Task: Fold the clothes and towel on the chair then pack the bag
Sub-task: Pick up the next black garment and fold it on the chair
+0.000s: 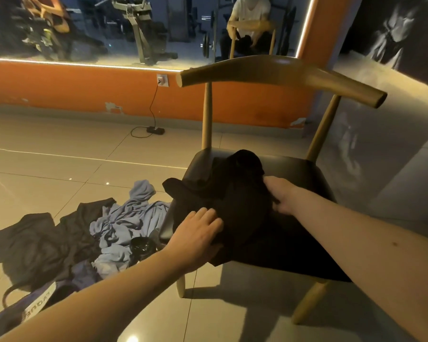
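Both hands are laid on a black garment [235, 201] spread over the chair [301, 174] seat.

Left hand [198, 233] is pressed flat, fingers spread, at the garment's near-left edge; right hand [279, 193] is curled on its right side, grip not discernible. Left of the chair, dark clothes [35, 243], a blue towel [131, 223] and a bag [23, 309] are seen on the floor.

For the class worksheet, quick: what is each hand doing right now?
Left hand: open, flat on the black garment on the chair.
Right hand: on the same garment; grip cannot be told.
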### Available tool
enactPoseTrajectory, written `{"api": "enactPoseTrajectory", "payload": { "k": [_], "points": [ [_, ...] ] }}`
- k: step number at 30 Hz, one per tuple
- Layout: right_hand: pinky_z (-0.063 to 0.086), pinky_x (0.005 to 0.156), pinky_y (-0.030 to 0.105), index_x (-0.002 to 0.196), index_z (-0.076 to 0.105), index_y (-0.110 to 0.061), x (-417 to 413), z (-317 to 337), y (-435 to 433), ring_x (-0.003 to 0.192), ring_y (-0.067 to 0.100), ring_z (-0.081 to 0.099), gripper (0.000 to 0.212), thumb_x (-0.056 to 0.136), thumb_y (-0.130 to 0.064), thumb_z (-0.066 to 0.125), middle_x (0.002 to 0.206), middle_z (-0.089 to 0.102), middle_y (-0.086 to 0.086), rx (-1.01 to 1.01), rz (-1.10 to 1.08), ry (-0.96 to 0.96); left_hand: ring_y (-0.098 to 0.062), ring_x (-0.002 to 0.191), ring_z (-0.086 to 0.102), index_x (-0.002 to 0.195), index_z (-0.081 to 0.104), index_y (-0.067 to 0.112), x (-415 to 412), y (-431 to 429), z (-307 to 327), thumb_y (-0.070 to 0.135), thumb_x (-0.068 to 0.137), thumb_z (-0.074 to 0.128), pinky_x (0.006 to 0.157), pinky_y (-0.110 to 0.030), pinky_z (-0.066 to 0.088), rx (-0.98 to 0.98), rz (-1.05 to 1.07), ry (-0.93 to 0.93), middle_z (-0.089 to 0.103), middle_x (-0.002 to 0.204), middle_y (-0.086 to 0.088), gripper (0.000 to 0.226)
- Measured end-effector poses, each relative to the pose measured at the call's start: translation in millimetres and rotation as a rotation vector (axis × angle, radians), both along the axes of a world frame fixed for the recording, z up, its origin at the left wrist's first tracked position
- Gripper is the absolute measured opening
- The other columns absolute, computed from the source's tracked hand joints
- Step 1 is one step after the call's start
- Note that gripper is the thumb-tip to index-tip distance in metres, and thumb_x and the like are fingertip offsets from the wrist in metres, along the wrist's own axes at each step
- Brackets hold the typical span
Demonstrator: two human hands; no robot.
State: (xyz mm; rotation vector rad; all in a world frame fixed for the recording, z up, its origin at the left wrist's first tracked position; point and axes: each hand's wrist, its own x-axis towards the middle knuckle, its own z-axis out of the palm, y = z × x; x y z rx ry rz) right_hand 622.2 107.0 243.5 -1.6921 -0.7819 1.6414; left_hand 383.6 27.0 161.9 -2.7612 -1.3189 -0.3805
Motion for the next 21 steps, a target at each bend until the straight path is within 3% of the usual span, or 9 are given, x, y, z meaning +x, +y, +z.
{"api": "enactPoseTrajectory", "payload": {
  "k": [3, 6, 8, 11, 13, 15, 17, 19, 21],
  "points": [
    [0.053, 0.095, 0.034, 0.111, 0.069, -0.007, -0.5, 3.1, -6.4, 0.101, 0.027, 0.066, 0.026, 0.103, -0.022, 0.050, 0.110, 0.070, 0.013, 0.000, -0.002, -0.017, -0.012, 0.082, 0.051, 0.097, 0.066, 0.026, -7.6, 2.2, 8.7, 0.038, 0.093, 0.064, 0.068, -0.030, 0.049, 0.073, -0.043, -0.046, 0.057, 0.094, 0.007, 0.014],
    [0.050, 0.066, 0.028, 0.094, 0.066, -0.008, -2.8, 8.0, -11.8, 0.079, 0.021, 0.061, 0.024, 0.104, -0.018, 0.047, 0.087, 0.065, 0.009, 0.009, -0.015, -0.017, -0.008, 0.084, 0.051, 0.099, 0.065, 0.024, -12.8, -4.8, 30.4, 0.042, 0.099, 0.045, 0.073, -0.028, 0.048, -0.053, 0.025, -0.196, 0.059, 0.094, 0.009, 0.027],
    [0.053, 0.075, 0.029, 0.102, 0.068, -0.008, -0.6, 6.3, -10.1, 0.089, 0.025, 0.065, 0.022, 0.104, -0.018, 0.049, 0.092, 0.067, 0.011, 0.016, -0.011, -0.008, -0.007, 0.085, 0.055, 0.104, 0.064, 0.023, -15.6, -4.0, 47.4, 0.039, 0.103, 0.046, 0.075, -0.025, 0.048, -0.241, 0.178, -0.441, 0.061, 0.095, 0.010, 0.024],
    [0.045, 0.106, 0.034, 0.122, 0.067, -0.008, 2.8, 5.9, -8.4, 0.114, 0.028, 0.065, 0.028, 0.103, -0.022, 0.051, 0.113, 0.066, 0.013, -0.006, -0.026, 0.017, -0.012, 0.078, 0.059, 0.107, 0.062, 0.018, -16.7, 18.8, 65.9, 0.032, 0.107, 0.047, 0.067, -0.025, 0.043, -0.455, 0.402, -0.863, 0.064, 0.091, 0.000, 0.020],
    [0.048, 0.101, 0.031, 0.115, 0.067, -0.008, 5.2, 2.6, -8.0, 0.099, 0.023, 0.065, 0.023, 0.104, -0.021, 0.051, 0.108, 0.067, 0.010, -0.021, -0.017, -0.017, -0.016, 0.076, 0.056, 0.102, 0.064, 0.011, -16.0, 42.9, 71.6, 0.031, 0.109, 0.045, 0.063, -0.026, 0.040, -0.491, 0.568, -0.993, 0.062, 0.086, -0.006, 0.029],
    [0.051, 0.078, 0.025, 0.096, 0.062, -0.010, 4.7, 2.5, -11.6, 0.082, 0.019, 0.060, 0.016, 0.104, -0.018, 0.051, 0.094, 0.063, 0.007, -0.021, -0.037, -0.084, -0.020, 0.079, 0.053, 0.098, 0.065, 0.003, -13.6, 64.1, 73.6, 0.029, 0.109, 0.044, 0.062, -0.030, 0.038, -0.524, 0.740, -1.109, 0.056, 0.078, -0.007, 0.035],
    [0.045, 0.060, 0.024, 0.094, 0.058, -0.010, 6.0, -3.3, -9.3, 0.073, 0.017, 0.055, 0.015, 0.105, -0.018, 0.051, 0.087, 0.058, 0.007, -0.018, -0.061, -0.155, -0.026, 0.090, 0.060, 0.110, 0.066, -0.003, -12.6, 81.6, 67.3, 0.022, 0.109, 0.042, 0.069, -0.033, 0.042, -0.597, 0.848, -1.053, 0.059, 0.084, -0.009, 0.034],
    [0.044, 0.058, 0.026, 0.102, 0.059, -0.009, 4.3, -8.2, -8.2, 0.073, 0.019, 0.056, 0.014, 0.105, -0.019, 0.051, 0.088, 0.059, 0.007, -0.021, -0.078, -0.198, -0.031, 0.121, 0.060, 0.129, 0.060, -0.002, -14.5, 89.1, 65.7, 0.013, 0.109, 0.040, 0.093, -0.034, 0.047, -0.720, 1.006, -0.954, 0.065, 0.120, -0.015, 0.032],
    [0.046, 0.060, 0.028, 0.108, 0.060, -0.008, 3.3, -12.4, -7.6, 0.078, 0.021, 0.059, 0.017, 0.105, -0.022, 0.051, 0.092, 0.061, 0.009, -0.038, -0.068, -0.209, -0.027, 0.133, 0.054, 0.138, 0.053, 0.000, -16.7, 85.7, 58.9, 0.009, 0.109, 0.040, 0.108, -0.032, 0.041, -0.622, 1.024, -0.664, 0.057, 0.142, -0.012, 0.033]
  ]
}}
